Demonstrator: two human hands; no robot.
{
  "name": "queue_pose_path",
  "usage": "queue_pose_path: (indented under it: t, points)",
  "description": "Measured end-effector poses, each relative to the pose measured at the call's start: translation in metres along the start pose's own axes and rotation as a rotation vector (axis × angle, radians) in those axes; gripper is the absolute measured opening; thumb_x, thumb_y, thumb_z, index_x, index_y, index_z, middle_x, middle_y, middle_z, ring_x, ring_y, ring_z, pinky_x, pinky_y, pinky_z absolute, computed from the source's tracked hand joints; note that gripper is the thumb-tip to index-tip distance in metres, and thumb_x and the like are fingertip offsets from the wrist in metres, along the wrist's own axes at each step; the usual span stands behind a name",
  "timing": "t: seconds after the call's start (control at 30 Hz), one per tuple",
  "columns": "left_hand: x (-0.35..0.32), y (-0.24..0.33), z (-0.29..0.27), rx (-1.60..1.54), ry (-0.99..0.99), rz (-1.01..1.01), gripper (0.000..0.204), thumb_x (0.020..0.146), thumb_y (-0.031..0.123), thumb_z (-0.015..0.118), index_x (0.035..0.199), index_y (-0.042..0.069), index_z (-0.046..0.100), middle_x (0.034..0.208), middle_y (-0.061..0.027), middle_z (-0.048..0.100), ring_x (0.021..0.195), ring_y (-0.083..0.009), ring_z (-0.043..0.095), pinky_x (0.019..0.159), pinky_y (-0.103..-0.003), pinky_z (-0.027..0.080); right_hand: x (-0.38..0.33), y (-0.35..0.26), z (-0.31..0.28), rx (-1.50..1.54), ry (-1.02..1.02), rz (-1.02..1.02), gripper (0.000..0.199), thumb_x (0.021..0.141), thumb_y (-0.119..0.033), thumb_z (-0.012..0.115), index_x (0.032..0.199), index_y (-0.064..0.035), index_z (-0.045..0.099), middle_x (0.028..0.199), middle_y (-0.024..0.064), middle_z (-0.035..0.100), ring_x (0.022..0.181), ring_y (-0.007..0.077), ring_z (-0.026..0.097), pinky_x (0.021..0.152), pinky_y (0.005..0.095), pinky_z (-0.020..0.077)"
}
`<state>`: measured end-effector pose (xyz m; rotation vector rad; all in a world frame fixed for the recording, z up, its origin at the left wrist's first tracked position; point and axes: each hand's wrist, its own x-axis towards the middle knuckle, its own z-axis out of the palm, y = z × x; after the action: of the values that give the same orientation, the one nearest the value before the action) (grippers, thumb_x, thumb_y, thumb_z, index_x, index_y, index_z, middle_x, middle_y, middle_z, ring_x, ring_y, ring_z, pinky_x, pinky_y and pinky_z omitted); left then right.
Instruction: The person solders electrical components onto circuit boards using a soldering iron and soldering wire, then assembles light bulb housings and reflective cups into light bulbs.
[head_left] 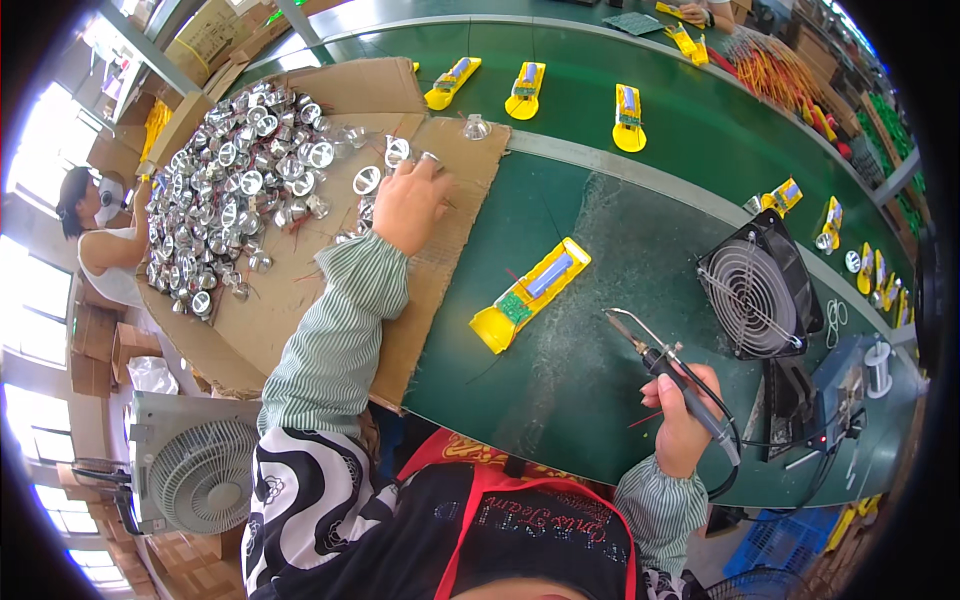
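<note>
My left hand (412, 207) reaches over a cardboard tray, its fingers bent down onto a silver lamp reflector (430, 158) that they partly hide. Another reflector (367, 180) lies beside that hand. My right hand (686, 420) is closed round the grey handle of a soldering iron (684, 396), whose tip and thin curved metal tube point up and left over the bench. Between my hands, a yellow flashlight housing (492, 328) lies open on the green bench, showing a blue battery (550, 276) and a small green circuit board (515, 307).
Reflectors with wires pile up in the cardboard tray (290, 350). More yellow housings (628, 120) sit along the green strip (570, 95) beyond. A black fan (752, 290) and a solder spool (877, 368) stand on the right. Other people work at far left and top right.
</note>
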<state>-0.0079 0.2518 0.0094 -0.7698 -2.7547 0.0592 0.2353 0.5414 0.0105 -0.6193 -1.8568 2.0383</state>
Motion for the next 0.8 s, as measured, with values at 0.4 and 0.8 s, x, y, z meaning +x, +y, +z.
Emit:
queue_pose_path:
  t: [0.4, 0.8]
  points:
    - [-0.003, -0.023, -0.007, -1.163, 0.214, -0.506, 0.020, 0.086, 0.017, 0.059, 0.088, -0.002, 0.065, 0.082, -0.0042, 0.064, 0.076, -0.0087, 0.056, 0.068, -0.022, 0.044, 0.000, 0.002, 0.005, 0.009, -0.053, -0.012, 0.016, 0.078, 0.003, 0.058, 0.092, 0.0051, 0.052, 0.070, 0.0140, 0.063, 0.059, 0.0154, 0.060, 0.056, 0.0246, 0.0505]
    - [-0.078, 0.041, -0.039, -1.043, -0.103, -0.416, 0.015, 0.080, 0.011, 0.065, 0.089, -0.001, 0.062, 0.075, -0.0034, 0.059, 0.067, -0.0090, 0.053, 0.057, -0.023, 0.043, -0.004, -0.008, 0.018, -0.015, -0.139, -0.015, 0.017, 0.077, 0.001, 0.061, 0.091, 0.0061, 0.053, 0.073, 0.0142, 0.064, 0.062, 0.0152, 0.062, 0.058, 0.0253, 0.0514]
